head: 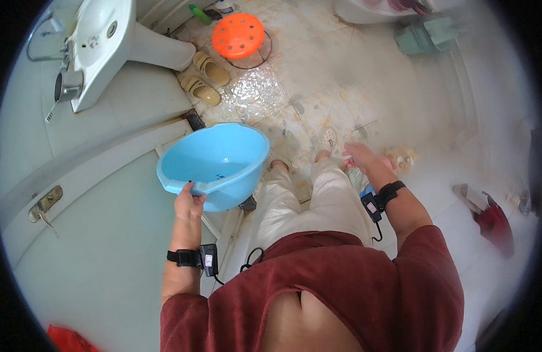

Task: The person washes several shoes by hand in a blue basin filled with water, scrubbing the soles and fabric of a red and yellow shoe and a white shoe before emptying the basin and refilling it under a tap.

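My left hand point(188, 203) grips the near rim of a light blue plastic basin point(235, 187), with the thumb over the edge. The basin hangs tilted in front of my left leg, above the doorway threshold. A small dark printed mark shows inside it, and I see nothing else in it. Off to the right of my legs is my right hand point(359, 156), apart from the basin, its fingers curled. A small pale spot shows at those fingers; whether it is something held is unclear.
Left are a white pedestal sink point(106, 57), a metal cup point(69, 86) on its edge and a door point(99, 246) with a handle. Tan clogs point(205, 90) and an orange stool point(238, 35) stand on the wet tiled floor point(323, 57). A green bin point(425, 35) stands far right.
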{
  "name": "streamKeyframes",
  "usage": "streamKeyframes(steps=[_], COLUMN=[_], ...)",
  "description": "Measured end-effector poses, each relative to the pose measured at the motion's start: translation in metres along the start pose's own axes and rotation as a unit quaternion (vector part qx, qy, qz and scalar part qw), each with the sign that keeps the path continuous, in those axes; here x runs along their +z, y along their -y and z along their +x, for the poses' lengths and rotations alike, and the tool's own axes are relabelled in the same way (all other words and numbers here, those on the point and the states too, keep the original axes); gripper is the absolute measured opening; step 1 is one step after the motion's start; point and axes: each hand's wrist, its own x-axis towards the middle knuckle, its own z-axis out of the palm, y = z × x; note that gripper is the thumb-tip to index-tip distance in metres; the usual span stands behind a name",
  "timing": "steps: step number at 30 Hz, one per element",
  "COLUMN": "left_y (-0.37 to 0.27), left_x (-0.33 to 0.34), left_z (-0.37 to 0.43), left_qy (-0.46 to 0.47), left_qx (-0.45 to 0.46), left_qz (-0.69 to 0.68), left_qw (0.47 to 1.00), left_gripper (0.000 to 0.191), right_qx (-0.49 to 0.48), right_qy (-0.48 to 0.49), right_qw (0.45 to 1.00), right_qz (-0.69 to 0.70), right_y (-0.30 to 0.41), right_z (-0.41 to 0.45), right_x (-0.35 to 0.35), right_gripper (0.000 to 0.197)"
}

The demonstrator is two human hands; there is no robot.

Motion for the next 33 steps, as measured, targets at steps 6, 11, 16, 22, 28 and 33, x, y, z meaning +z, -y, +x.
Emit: streamKeyframes(steps=[6, 11, 16, 22, 28, 33], left_y=[-0.001, 0.008, 0.025, 0.057, 0.053, 0.032], left_x=[0.066, 0.134, 0.185, 0.277, 0.304, 0.260], left_z=[-0.056, -0.087, -0.118, -0.158, -0.148, -0.075], left_qy=[0.057, 0.195, 0.359, 0.536, 0.506, 0.271], left_qx=[0.060, 0.019, -0.067, -0.092, -0.037, -0.069], left_qz=[0.032, 0.070, 0.211, 0.287, 0.421, 0.440], left_qw=[0.996, 0.978, 0.907, 0.789, 0.752, 0.853], left_gripper=[0.032, 0.034, 0.033, 0.038, 0.044, 0.045], right_qx=[-0.011, 0.053, 0.032, -0.026, 0.028, 0.047], right_qy=[0.078, 0.135, 0.091, -0.048, -0.189, -0.270], right_qw=[0.996, 0.971, 0.941, 0.890, 0.815, 0.776], right_qz=[0.050, 0.190, 0.325, 0.452, 0.548, 0.568], right_y=[-0.014, 0.016, 0.003, -0.061, -0.100, -0.109], right_z=[-0.009, -0.055, -0.093, -0.090, -0.048, 0.037], right_x=[-0.012, -0.014, -0.039, -0.083, -0.162, -0.272], right_gripper=[0.053, 0.084, 0.060, 0.019, 0.009, 0.007])
